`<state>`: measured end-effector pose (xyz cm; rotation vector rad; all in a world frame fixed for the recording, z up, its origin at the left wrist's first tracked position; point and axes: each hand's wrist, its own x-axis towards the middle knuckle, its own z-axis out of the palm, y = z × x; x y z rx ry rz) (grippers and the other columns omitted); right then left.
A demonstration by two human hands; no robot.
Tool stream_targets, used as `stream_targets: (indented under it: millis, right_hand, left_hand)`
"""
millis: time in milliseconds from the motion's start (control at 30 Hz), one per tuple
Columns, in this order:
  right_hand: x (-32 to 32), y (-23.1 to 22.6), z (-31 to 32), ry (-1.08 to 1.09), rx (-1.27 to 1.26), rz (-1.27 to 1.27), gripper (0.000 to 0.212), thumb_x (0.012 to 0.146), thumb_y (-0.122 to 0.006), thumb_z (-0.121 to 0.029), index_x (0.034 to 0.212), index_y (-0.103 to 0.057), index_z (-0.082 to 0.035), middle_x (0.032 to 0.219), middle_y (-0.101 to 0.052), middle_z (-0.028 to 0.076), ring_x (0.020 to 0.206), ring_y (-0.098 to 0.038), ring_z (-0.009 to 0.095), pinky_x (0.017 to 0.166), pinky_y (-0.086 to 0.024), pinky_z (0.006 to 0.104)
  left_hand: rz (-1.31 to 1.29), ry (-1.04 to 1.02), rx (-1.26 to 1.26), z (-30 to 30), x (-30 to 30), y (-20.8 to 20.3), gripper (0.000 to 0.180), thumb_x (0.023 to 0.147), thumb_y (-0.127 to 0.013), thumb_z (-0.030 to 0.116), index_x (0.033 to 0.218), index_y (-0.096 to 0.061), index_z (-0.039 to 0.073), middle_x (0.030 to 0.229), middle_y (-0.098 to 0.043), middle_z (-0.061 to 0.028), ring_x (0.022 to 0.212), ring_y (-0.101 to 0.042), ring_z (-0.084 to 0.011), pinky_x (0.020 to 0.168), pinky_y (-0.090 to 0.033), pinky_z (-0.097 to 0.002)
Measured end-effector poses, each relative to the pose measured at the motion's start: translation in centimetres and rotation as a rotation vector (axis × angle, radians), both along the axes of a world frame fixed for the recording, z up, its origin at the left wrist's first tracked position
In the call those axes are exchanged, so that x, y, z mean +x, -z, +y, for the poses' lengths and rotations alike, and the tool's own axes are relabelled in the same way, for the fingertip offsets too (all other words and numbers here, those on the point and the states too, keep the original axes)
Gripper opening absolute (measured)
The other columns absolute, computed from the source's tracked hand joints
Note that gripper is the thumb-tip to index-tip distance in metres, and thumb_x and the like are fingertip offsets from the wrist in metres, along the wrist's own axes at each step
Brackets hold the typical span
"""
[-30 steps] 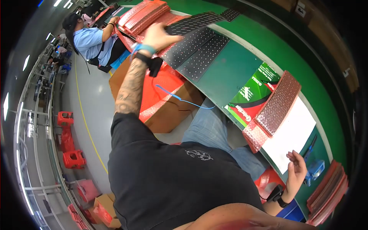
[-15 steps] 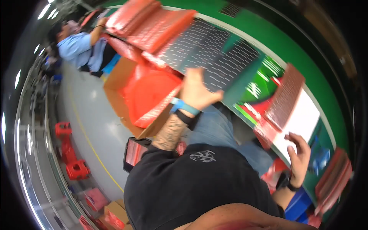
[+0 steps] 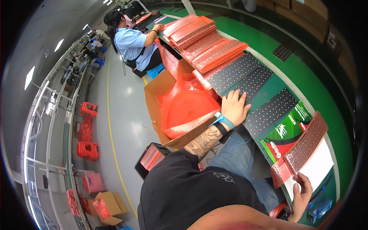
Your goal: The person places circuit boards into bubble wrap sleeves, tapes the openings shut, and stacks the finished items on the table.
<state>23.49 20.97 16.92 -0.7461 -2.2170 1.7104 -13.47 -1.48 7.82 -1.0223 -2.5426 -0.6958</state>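
Observation:
My left hand (image 3: 234, 109) lies palm down at the table's near edge, its fingers spread beside the black dotted panels. One black panel (image 3: 273, 111) rests just right of it; another black panel (image 3: 249, 82) lies beyond its fingertips. My right hand (image 3: 301, 195) is at the lower right, fingers loosely curled and thumb apart, holding nothing I can see. Its fingertips are near the lower end of a pinkish bubble-wrap bundle (image 3: 306, 143). That bundle lies across a white sheet (image 3: 316, 163) beside a printed green and red sheet (image 3: 283, 130).
A cardboard box (image 3: 155, 115) filled with red bubble wrap (image 3: 189, 111) stands left of the table. Stacked red bubble-wrap pouches (image 3: 220, 51) occupy the table's far part. A co-worker (image 3: 132, 40) in light blue works there. Red stools (image 3: 88, 149) stand at the left.
The view has swung, shifting the scene. My left hand has settled flatter by the panels, and the nearest panel lies farther from the others. My right hand is closer to the bubble-wrap bundle.

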Motion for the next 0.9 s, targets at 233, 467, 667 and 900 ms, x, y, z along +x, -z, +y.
stream_targets:
  millis: [233, 467, 667, 900]
  right_hand:
    - [-1.4, -0.5, -0.2, -0.032, 0.12, 0.024, 0.037, 0.09, -0.067, -0.008, 0.123, -0.063, 0.006, 0.111, -0.069, 0.013, 0.107, -0.065, 0.022, 0.099, -0.047, 0.0347]
    - [-2.0, -1.2, -0.3, 0.035, 0.121, 0.06, 0.033, 0.085, -0.071, -0.004, 0.116, -0.067, 0.006, 0.104, -0.071, 0.015, 0.102, -0.068, 0.024, 0.094, -0.05, 0.0345]
    - [-1.7, -0.9, -0.3, 0.011, 0.115, 0.027, 0.034, 0.087, -0.07, -0.006, 0.119, -0.066, 0.005, 0.108, -0.071, 0.013, 0.106, -0.066, 0.022, 0.098, -0.049, 0.0346]
    - [-0.5, -0.2, -0.5, 0.02, 0.155, 0.015, 0.035, 0.088, -0.07, -0.007, 0.121, -0.066, 0.005, 0.109, -0.071, 0.012, 0.107, -0.065, 0.021, 0.098, -0.048, 0.0345]
  left_hand:
    - [0.04, 0.0, -0.191, -0.7, -1.2, 0.0, 0.044, 0.089, -0.069, 0.029, 0.128, -0.066, 0.008, 0.127, -0.065, -0.0166, 0.119, -0.058, -0.0372, 0.097, -0.047, -0.0498]
    - [0.115, 0.18, -0.041, -1.5, -1.1, 1.2, 0.037, 0.087, -0.072, 0.027, 0.117, -0.072, 0.007, 0.125, -0.066, -0.0169, 0.117, -0.057, -0.0372, 0.098, -0.045, -0.048]
    - [-0.021, 0.136, -0.02, -2.2, -6.3, -0.8, 0.05, 0.082, -0.077, 0.035, 0.124, -0.069, 0.011, 0.128, -0.065, -0.0152, 0.121, -0.054, -0.0364, 0.101, -0.043, -0.0516]
    - [-0.01, -0.248, -0.459, -1.7, -11.8, -3.7, 0.079, 0.068, -0.087, 0.048, 0.135, -0.059, 0.017, 0.124, -0.066, -0.0138, 0.119, -0.057, -0.0353, 0.097, -0.047, -0.0513]
